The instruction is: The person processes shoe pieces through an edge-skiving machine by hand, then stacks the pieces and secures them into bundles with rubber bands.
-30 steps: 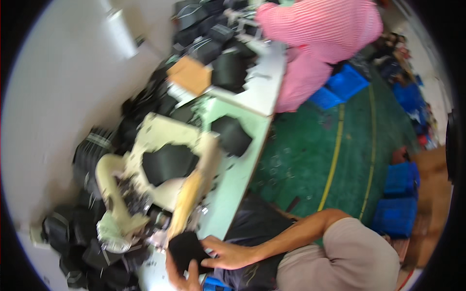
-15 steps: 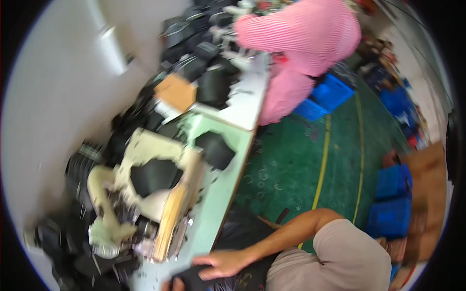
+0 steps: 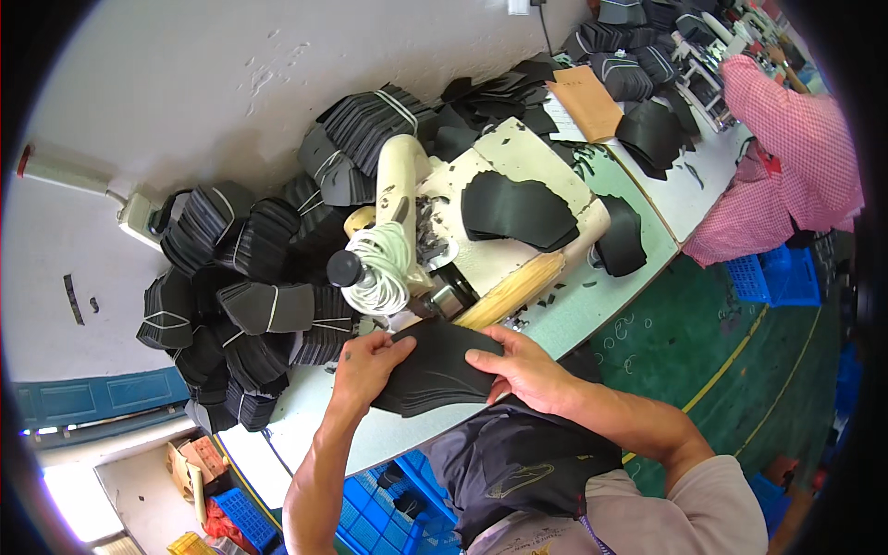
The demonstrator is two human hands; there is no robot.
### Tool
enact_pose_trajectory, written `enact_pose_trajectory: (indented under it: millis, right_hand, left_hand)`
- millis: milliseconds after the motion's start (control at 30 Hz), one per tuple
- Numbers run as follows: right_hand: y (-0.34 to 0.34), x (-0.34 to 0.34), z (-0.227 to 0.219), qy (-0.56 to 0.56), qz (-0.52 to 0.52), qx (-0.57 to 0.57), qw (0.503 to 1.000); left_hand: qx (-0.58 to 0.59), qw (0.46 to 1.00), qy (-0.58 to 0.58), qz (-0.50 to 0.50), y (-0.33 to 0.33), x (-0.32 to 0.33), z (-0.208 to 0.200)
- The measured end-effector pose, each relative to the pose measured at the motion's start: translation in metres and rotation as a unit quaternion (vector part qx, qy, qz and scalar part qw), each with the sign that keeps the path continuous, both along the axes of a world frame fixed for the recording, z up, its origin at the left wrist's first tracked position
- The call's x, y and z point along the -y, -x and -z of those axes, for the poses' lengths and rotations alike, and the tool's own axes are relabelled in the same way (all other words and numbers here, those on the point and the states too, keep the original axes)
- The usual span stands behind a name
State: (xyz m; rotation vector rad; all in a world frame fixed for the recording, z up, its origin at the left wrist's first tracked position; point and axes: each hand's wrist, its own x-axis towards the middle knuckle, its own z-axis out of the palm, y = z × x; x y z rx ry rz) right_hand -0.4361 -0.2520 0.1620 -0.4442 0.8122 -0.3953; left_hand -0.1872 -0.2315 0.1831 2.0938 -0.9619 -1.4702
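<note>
Between my hands is a fanned stack of black cut sheets (image 3: 435,368), held over the front edge of the pale green table (image 3: 638,217). My left hand (image 3: 368,365) grips its left side, thumb on top. On the right side my right hand (image 3: 520,368) is closed, its thumb pressing the upper sheet. Just beyond stands a cream machine (image 3: 518,153) with a curved arm, a coil of white cord (image 3: 377,268) and a worn wooden bar (image 3: 513,291). Another black stack (image 3: 518,213) lies on the machine's flat bed, and a further one (image 3: 622,236) sits right of it.
Tied bundles of black pieces (image 3: 268,308) are heaped along the wall. A brown cardboard sheet (image 3: 585,102) lies at the back. At right, a person in pink checks (image 3: 786,157) works beside a blue crate (image 3: 777,276). Below the table are blue baskets (image 3: 379,513).
My view has swung left, so the machine and the pink-clad person appear farther right. Both my hands now show fully, holding the black stack; before, they were partly cut off and blurred.
</note>
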Motion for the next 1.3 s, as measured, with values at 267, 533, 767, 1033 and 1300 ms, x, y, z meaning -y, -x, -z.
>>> enact_pose_trajectory:
  millis: [267, 533, 767, 1033, 1300]
  right_hand:
    - [0.018, -0.004, 0.003, 0.011, 0.091, -0.043, 0.995]
    - [0.017, -0.002, 0.0, 0.039, 0.107, -0.064, 0.991]
    - [0.01, -0.012, 0.003, 0.044, 0.147, -0.045, 0.987]
    - [0.01, -0.014, 0.003, 0.051, 0.173, -0.055, 0.982]
    - [0.022, -0.009, 0.0, 0.056, 0.185, -0.059, 0.979]
  left_hand:
    - [-0.172, 0.985, 0.011, -0.023, 0.006, 0.001, -0.002]
    - [-0.016, 0.999, 0.038, 0.021, 0.011, 0.008, 0.003]
    - [0.047, 0.997, -0.013, 0.056, 0.001, 0.009, 0.0]
    - [-0.076, 0.997, -0.025, 0.013, -0.003, 0.005, -0.013]
    - [-0.07, 0.997, 0.026, 0.023, 0.003, 0.004, -0.001]
